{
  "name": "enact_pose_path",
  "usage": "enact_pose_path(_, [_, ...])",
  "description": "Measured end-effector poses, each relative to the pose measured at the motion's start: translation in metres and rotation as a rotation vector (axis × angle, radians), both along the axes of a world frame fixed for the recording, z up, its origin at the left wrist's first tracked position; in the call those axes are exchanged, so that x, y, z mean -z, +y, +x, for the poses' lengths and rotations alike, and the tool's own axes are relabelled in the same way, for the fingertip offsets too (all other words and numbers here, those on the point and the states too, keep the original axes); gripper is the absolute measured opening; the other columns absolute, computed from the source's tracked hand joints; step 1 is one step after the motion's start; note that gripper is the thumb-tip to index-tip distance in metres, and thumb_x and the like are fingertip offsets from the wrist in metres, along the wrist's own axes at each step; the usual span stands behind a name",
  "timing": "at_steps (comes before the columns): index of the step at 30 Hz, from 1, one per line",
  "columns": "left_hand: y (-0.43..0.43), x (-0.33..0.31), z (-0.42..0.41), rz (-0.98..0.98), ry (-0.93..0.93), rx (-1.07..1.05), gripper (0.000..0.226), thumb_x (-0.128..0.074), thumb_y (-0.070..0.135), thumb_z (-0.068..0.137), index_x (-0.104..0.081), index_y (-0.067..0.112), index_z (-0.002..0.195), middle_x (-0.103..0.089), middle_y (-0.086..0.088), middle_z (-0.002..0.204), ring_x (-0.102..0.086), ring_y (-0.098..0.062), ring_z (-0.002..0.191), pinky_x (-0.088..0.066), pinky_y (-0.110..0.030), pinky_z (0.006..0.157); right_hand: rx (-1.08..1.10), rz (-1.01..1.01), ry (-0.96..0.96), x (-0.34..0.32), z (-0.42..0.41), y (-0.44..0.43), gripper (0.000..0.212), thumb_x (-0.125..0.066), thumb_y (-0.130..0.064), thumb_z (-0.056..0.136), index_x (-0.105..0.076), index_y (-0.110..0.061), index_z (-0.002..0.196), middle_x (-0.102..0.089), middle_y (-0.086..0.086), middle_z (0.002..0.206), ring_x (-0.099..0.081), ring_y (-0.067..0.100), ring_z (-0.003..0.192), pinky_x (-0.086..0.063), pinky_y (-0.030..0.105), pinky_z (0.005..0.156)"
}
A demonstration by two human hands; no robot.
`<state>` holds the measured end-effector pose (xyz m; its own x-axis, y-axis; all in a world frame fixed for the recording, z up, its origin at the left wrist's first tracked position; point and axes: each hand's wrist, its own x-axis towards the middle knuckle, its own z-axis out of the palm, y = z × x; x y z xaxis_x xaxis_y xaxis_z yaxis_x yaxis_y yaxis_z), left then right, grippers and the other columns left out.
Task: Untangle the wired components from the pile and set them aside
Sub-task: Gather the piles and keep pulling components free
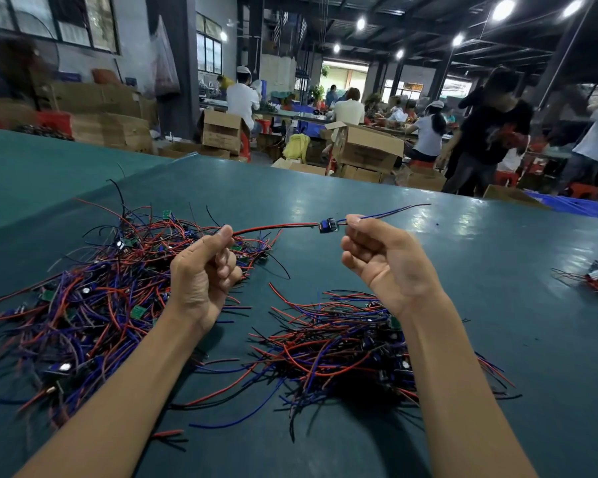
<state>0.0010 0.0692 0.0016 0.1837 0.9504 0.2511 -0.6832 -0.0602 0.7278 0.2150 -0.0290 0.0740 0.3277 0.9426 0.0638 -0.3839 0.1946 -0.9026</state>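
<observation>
Green table cover (359, 201) lies under my work, and behind it is a busy workshop. My left hand (201, 270) pinches the red wire (273, 227), and my right hand (384, 260) pinches the blue wires (394, 210) just beside the small blue board (328, 225). So the component is stretched between both hands, above the table. It seems free of the tangled pile (83, 288) on the left. Next I should lay it on the smaller pile (342, 339) near my right forearm, which I think is the sorted one. Loose wire ends there may catch it.

Round ceiling lamps (503, 9) at the upper right blaze white and throw pale glare on the green surface (463, 219). Background workers (494, 132) are blurred; edges bow outward.
</observation>
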Motion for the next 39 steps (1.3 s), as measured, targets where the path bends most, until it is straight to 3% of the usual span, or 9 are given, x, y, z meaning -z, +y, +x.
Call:
enact_pose_path(3, [0.000, -0.002, -0.001, -0.014, -0.017, 0.002, 0.034, -0.068, 0.021, 0.086, -0.045, 0.015, 0.063, -0.037, 0.004, 0.052, -0.032, -0.008, 0.043, -0.027, -0.020, 0.040, -0.010, -0.007, 0.003, 0.000, -0.001, 0.001, 0.002, -0.069, -0.006, 0.088, -0.070, -0.006, 0.086, -0.068, 0.006, 0.071, -0.067, 0.014, 0.062, -0.055, 0.025, 0.055])
enact_pose_path(7, [0.000, -0.002, -0.001, -0.028, -0.013, 0.000, 0.033, -0.068, 0.022, 0.086, -0.046, 0.014, 0.063, -0.035, 0.004, 0.052, -0.031, -0.007, 0.043, -0.027, -0.020, 0.039, -0.016, -0.004, 0.058, 0.000, -0.003, 0.002, 0.017, -0.066, -0.004, 0.088, -0.073, -0.010, 0.074, -0.062, 0.004, 0.066, -0.065, 0.017, 0.061, -0.055, 0.026, 0.056])
enact_pose_path(11, [0.001, -0.002, -0.001, -0.028, 0.029, -0.033, 0.025, -0.071, 0.024, 0.087, -0.058, 0.012, 0.069, -0.035, 0.005, 0.052, -0.030, -0.006, 0.040, -0.025, -0.018, 0.036, -0.055, 0.027, 0.126, 0.000, -0.002, 0.002, 0.007, -0.068, -0.008, 0.091, -0.071, -0.009, 0.085, -0.068, 0.004, 0.074, -0.068, 0.015, 0.067, -0.056, 0.025, 0.059])
enact_pose_path(16, [0.004, 0.001, -0.001, -0.023, 0.096, -0.122, 0.027, -0.074, 0.025, 0.088, -0.061, 0.010, 0.069, -0.036, 0.006, 0.047, -0.027, -0.006, 0.037, -0.021, -0.020, 0.036, 0.094, 0.003, -0.116, 0.003, 0.000, 0.001, 0.016, -0.074, -0.020, 0.090, -0.073, -0.004, 0.087, -0.073, 0.007, 0.079, -0.071, 0.016, 0.068, -0.057, 0.025, 0.057])
enact_pose_path(24, [0.005, 0.003, 0.001, 0.003, 0.114, -0.095, 0.029, -0.078, 0.030, 0.081, -0.060, 0.009, 0.072, -0.036, 0.005, 0.049, -0.027, -0.007, 0.038, -0.024, -0.020, 0.036, 0.129, -0.101, -0.092, -0.002, 0.008, -0.007, 0.014, -0.077, -0.021, 0.088, -0.076, -0.007, 0.086, -0.068, 0.000, 0.069, -0.066, 0.009, 0.058, -0.052, 0.021, 0.048])
enact_pose_path(28, [0.006, 0.004, -0.002, 0.095, 0.169, -0.014, 0.032, -0.075, 0.029, 0.087, -0.058, 0.014, 0.064, -0.039, 0.001, 0.057, -0.029, -0.009, 0.043, -0.027, -0.020, 0.037, 0.177, -0.028, -0.023, -0.013, 0.036, -0.023, 0.019, -0.073, -0.021, 0.082, -0.072, -0.007, 0.096, -0.061, -0.006, 0.065, -0.060, 0.002, 0.055, -0.046, 0.015, 0.045])
enact_pose_path(32, [-0.001, 0.005, 0.002, 0.257, 0.473, 0.219, 0.028, -0.083, 0.035, 0.081, -0.067, 0.014, 0.070, -0.044, 0.000, 0.055, -0.032, -0.011, 0.044, -0.026, -0.018, 0.042, 0.234, -0.063, -0.062, -0.027, 0.083, -0.061, 0.027, -0.069, -0.023, 0.072, -0.069, -0.009, 0.094, -0.057, -0.007, 0.067, -0.057, 0.000, 0.052, -0.043, 0.011, 0.043])
enact_pose_path(36, [-0.021, 0.018, 0.025, 0.405, 0.885, 0.403, 0.030, -0.082, 0.040, 0.081, -0.070, 0.015, 0.073, -0.057, 0.002, 0.058, -0.043, -0.010, 0.047, -0.032, -0.020, 0.045, 0.315, -0.446, -0.380, -0.023, 0.113, -0.096, 0.016, -0.072, -0.018, 0.084, -0.068, -0.005, 0.091, -0.060, -0.006, 0.054, -0.057, 0.000, 0.042, -0.044, 0.013, 0.036])
enact_pose_path(39, [-0.027, 0.026, 0.036, 0.478, 1.030, 0.407, 0.028, -0.081, 0.032, 0.085, -0.070, 0.010, 0.072, -0.061, -0.001, 0.061, -0.049, -0.012, 0.056, -0.037, -0.027, 0.057, 0.308, -0.670, -0.404, -0.008, 0.127, -0.104, 0.008, -0.069, -0.009, 0.091, -0.067, -0.001, 0.093, -0.059, -0.002, 0.048, -0.054, 0.002, 0.036, -0.042, 0.015, 0.033])
